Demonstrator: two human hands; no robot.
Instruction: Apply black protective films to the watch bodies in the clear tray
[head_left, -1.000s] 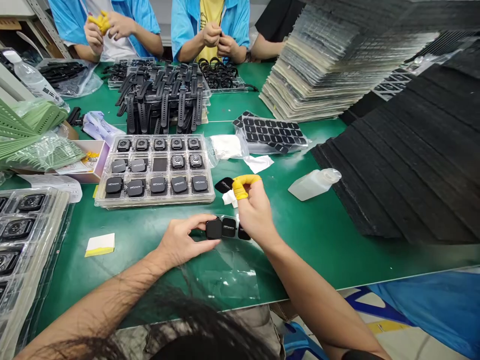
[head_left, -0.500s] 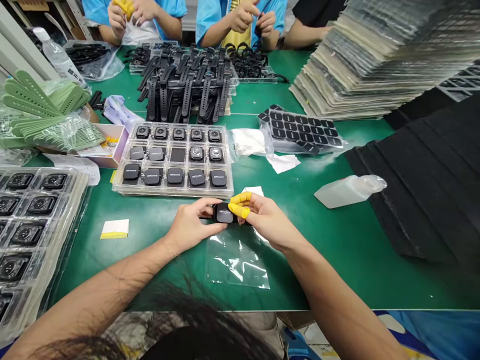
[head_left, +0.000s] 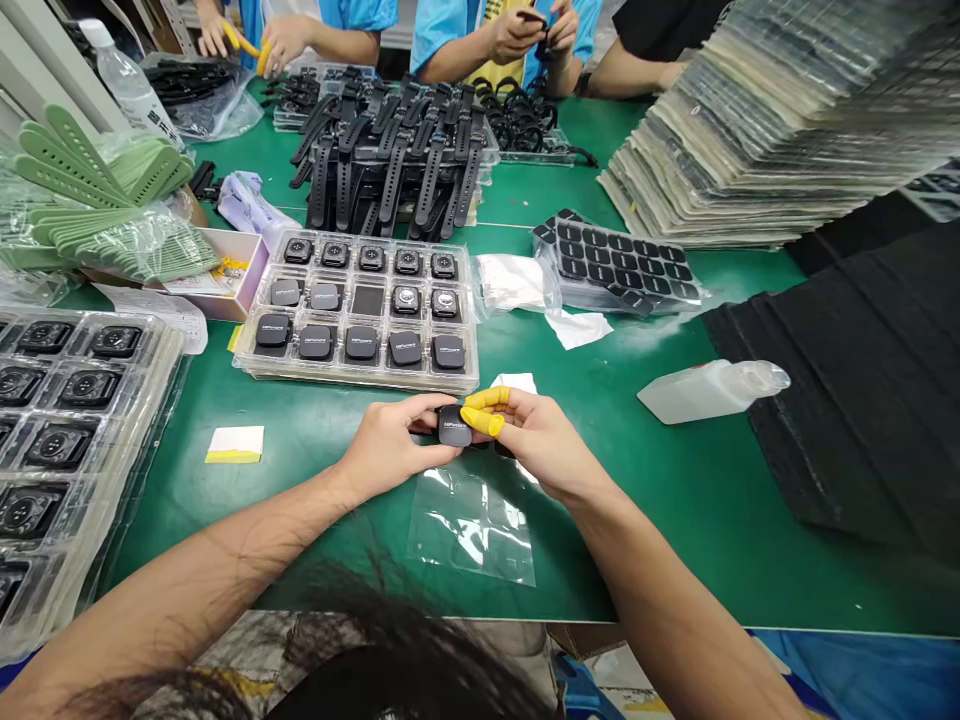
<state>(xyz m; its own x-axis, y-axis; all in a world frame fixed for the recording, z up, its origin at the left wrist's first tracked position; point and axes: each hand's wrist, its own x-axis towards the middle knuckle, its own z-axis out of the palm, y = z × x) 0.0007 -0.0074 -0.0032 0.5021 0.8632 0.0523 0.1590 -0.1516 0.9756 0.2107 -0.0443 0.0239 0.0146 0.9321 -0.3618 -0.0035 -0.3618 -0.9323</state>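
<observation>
A black smartwatch case (head_left: 454, 428), its dark face cover printed with white lettering, is held above the table between both hands. My left hand (head_left: 394, 438) grips its left side with thumb and fingers. My right hand (head_left: 541, 440) wears yellow finger covers on thumb and forefinger, which pinch the case's right edge. Dark pieces show partly behind my right fingers; I cannot tell what they are. Below lies a clear plastic sheet or bag (head_left: 472, 530), and a white wipe (head_left: 517, 382) shows behind the hand. Beyond the hands stands a clear tray (head_left: 352, 382) of watch cases, one middle compartment lacking a watch.
Stacked watch trays (head_left: 161, 400) stand at left, near green straps (head_left: 127, 240). Black straps (head_left: 397, 150) are piled at the back. A white bottle (head_left: 697, 390) lies right, before black sheets (head_left: 847, 380). A tall tray stack (head_left: 720, 150) leans at back right. Co-workers' hands (head_left: 525, 35) work opposite.
The view has shifted slightly. Both my hands keep hold of the watch case with almost the same grip. Across the table, a co-worker's hands have moved apart with yellow pieces on the fingers.
</observation>
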